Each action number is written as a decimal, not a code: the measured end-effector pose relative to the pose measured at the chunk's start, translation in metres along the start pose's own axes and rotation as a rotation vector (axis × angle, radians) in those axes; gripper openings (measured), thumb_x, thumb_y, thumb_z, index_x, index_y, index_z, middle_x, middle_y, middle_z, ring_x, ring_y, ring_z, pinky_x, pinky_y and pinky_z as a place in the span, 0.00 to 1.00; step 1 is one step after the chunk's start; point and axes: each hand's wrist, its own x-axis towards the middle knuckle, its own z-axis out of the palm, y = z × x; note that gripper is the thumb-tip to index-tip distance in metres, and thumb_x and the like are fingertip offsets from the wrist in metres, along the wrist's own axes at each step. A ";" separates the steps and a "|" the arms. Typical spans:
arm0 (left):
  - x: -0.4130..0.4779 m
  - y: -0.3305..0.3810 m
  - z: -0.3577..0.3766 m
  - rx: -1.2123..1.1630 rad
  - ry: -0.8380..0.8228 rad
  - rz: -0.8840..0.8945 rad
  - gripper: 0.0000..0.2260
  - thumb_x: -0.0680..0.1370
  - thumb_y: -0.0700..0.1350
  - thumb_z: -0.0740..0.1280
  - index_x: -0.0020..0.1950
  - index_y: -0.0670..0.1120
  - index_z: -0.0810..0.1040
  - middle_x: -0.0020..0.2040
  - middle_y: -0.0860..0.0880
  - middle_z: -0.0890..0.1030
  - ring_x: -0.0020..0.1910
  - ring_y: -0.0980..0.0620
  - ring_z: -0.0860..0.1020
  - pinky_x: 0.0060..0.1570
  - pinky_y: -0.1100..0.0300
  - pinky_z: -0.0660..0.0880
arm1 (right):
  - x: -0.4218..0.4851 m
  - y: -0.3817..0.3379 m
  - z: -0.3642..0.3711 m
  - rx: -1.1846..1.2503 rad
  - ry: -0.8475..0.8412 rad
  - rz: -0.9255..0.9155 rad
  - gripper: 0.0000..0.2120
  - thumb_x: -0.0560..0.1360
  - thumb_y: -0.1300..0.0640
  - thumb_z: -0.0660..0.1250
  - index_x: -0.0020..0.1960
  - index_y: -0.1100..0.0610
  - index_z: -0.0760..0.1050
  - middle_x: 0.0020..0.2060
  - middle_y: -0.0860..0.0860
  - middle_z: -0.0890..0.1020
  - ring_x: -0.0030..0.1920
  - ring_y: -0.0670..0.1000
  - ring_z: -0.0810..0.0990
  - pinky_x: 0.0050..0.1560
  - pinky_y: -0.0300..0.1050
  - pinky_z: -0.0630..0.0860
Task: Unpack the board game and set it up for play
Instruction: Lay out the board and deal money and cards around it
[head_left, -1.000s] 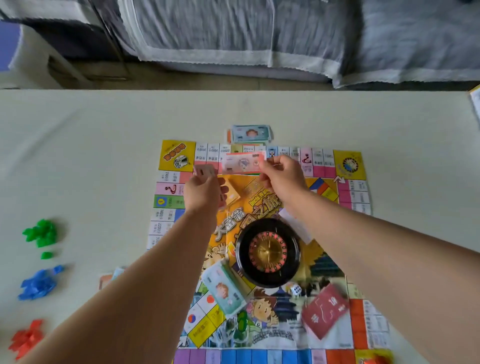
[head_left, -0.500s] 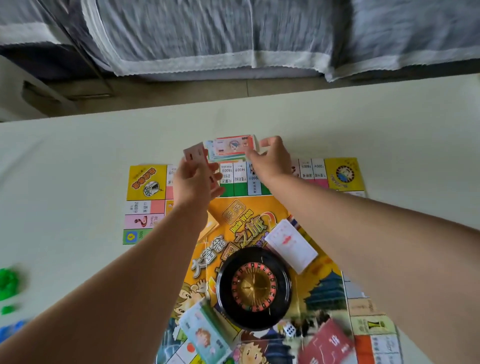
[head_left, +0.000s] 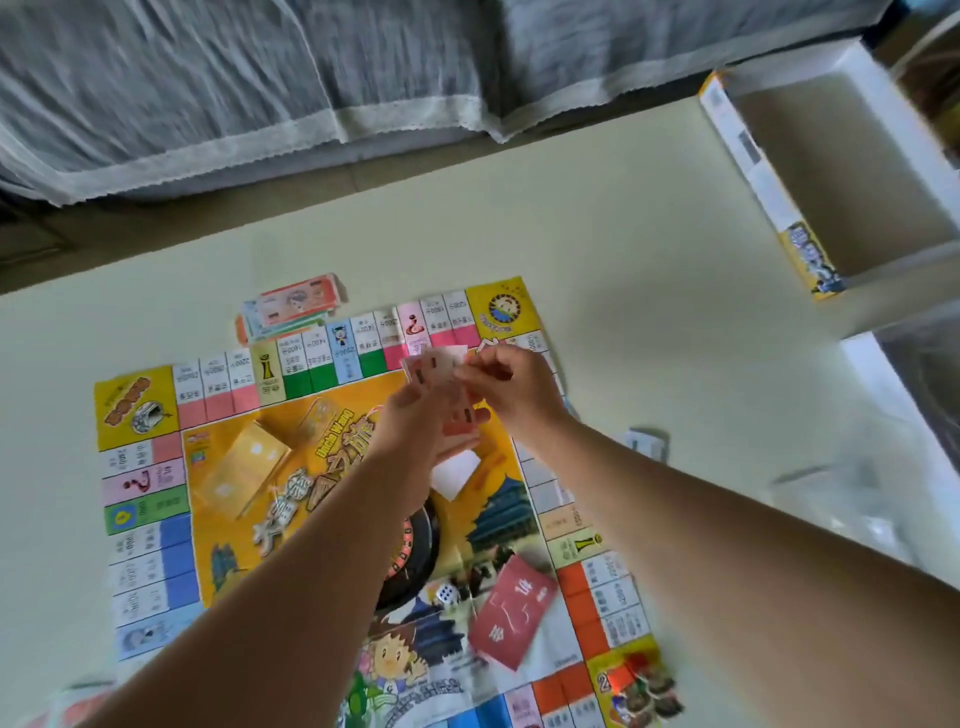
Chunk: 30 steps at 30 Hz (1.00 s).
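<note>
Seen from the head view, the game board (head_left: 332, 467) lies flat on the pale worktop (head_left: 649, 249). Over its far right part, the left hand (head_left: 410, 431) has its grip closed round a small bunch of cards (head_left: 434, 366). The right hand (head_left: 514, 389) pinches the top of the same bunch. Play money (head_left: 296, 306) sits just past the board's far edge, and an open box (head_left: 753, 156) stands far right.

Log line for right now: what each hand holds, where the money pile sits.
left hand: holds pink notes | right hand: pinches same notes | money pile: at far edge of board
</note>
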 end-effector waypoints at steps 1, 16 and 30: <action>-0.004 -0.005 0.010 0.007 -0.009 -0.005 0.03 0.80 0.42 0.64 0.49 0.46 0.77 0.45 0.44 0.84 0.42 0.46 0.83 0.48 0.49 0.78 | -0.005 0.006 -0.013 -0.017 0.016 0.005 0.04 0.72 0.59 0.73 0.41 0.53 0.79 0.35 0.50 0.81 0.38 0.52 0.80 0.46 0.51 0.79; -0.051 -0.062 0.101 0.253 -0.177 -0.040 0.08 0.82 0.44 0.58 0.49 0.50 0.76 0.45 0.46 0.83 0.43 0.48 0.82 0.47 0.47 0.81 | -0.078 0.088 -0.153 -0.390 0.336 0.231 0.05 0.72 0.59 0.70 0.47 0.56 0.77 0.45 0.52 0.81 0.44 0.50 0.77 0.39 0.40 0.67; -0.078 -0.082 0.035 0.508 -0.122 0.158 0.07 0.81 0.47 0.62 0.50 0.44 0.75 0.39 0.45 0.82 0.34 0.50 0.82 0.40 0.49 0.82 | -0.113 0.025 -0.048 -0.269 0.016 -0.213 0.07 0.78 0.58 0.64 0.41 0.58 0.72 0.32 0.46 0.77 0.34 0.43 0.75 0.36 0.35 0.69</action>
